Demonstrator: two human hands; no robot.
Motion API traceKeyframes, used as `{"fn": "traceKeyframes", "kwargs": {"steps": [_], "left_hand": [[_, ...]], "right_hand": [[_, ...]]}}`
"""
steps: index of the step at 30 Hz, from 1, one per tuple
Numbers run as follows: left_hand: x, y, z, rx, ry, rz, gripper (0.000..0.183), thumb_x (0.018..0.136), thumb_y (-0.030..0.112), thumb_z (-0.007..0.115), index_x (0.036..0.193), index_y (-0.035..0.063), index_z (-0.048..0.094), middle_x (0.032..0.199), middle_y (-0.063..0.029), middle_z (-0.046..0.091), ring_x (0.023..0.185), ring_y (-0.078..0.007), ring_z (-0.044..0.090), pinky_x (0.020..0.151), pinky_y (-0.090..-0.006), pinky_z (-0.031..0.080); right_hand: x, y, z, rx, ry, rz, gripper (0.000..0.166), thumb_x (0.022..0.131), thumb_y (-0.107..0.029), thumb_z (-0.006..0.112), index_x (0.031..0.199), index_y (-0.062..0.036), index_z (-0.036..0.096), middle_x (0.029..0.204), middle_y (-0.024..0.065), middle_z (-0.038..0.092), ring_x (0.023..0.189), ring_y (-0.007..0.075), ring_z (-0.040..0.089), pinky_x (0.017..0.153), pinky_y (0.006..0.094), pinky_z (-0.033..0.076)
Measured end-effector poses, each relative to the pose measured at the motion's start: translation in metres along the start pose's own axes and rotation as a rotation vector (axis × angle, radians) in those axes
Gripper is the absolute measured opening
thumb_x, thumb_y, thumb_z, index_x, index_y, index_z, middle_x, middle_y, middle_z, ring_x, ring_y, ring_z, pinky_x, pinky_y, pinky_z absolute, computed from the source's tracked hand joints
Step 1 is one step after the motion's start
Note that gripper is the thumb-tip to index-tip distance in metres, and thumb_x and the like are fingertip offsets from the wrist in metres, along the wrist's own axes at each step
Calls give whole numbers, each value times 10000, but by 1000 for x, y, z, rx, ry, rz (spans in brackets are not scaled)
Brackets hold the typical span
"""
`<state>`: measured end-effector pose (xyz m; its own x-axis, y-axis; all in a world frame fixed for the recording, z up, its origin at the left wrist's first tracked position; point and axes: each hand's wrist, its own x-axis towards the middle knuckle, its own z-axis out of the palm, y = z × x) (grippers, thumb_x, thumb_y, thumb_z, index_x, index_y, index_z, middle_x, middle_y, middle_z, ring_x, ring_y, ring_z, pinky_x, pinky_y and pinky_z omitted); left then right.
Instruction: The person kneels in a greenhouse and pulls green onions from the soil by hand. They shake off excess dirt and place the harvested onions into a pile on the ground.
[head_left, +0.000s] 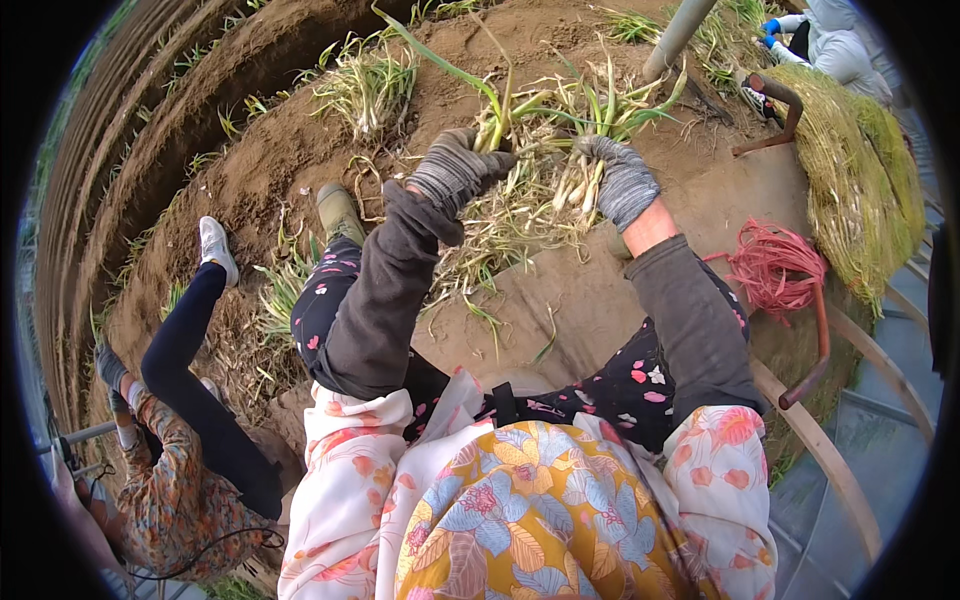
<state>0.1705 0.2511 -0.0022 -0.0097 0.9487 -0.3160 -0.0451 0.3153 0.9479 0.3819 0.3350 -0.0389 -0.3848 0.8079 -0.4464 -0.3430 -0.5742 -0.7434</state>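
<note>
My left hand, in a grey knit glove, is closed around the stems of a few green onions. Their long leaves rise above the fist. Opposite it, my gloved right hand has its fingertips closed on a clump of green onions, white stem ends hanging below and leaves spreading above. A thin stalk spans the gap between both hands. Under them lies a heap of stripped leaves and pale stems on the soil. Gloves and leaves hide the exact finger contact.
A bundle of green onions lies ahead left. Red plastic twine hangs by a rusty metal bar on my right, near yellow-green net sacks. A metal pole stands ahead. Co-workers sit at left and far right.
</note>
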Motion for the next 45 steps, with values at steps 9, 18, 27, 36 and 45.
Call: {"fn": "traceKeyframes", "kwargs": {"steps": [9,18,27,36,45], "left_hand": [[-32,-28,35,795,-492,-38,264,684,239,714,838,46,621,647,-13,576,540,-69,494,499,-221,411],[-8,-4,49,-258,63,-65,217,743,208,666,843,22,614,612,-10,564,464,-77,452,446,-206,344],[-1,4,34,-93,-125,-82,193,750,194,656,860,46,599,639,19,562,511,-47,475,440,-195,358],[-22,20,-9,-127,-58,-12,168,813,172,562,868,16,532,637,-26,523,530,-116,496,498,-260,411],[-21,25,-7,-434,128,167,185,770,140,619,888,38,518,714,-53,561,603,-154,557,531,-272,459]], "right_hand": [[2,-71,-48,255,-137,-215,182,744,-86,540,901,6,549,787,111,595,750,249,587,572,397,527],[3,-19,-24,125,-61,-165,161,747,-105,591,873,-9,558,765,78,574,690,172,565,640,295,509],[-14,-13,9,80,-78,-43,166,731,-140,610,823,-10,562,669,88,556,566,193,557,483,297,508],[2,-28,-12,119,217,-110,128,737,-78,553,860,-44,551,682,85,570,537,212,547,417,336,467],[20,-21,-30,249,167,-118,101,776,-71,529,859,-17,550,718,75,587,615,199,572,579,290,509]]}}
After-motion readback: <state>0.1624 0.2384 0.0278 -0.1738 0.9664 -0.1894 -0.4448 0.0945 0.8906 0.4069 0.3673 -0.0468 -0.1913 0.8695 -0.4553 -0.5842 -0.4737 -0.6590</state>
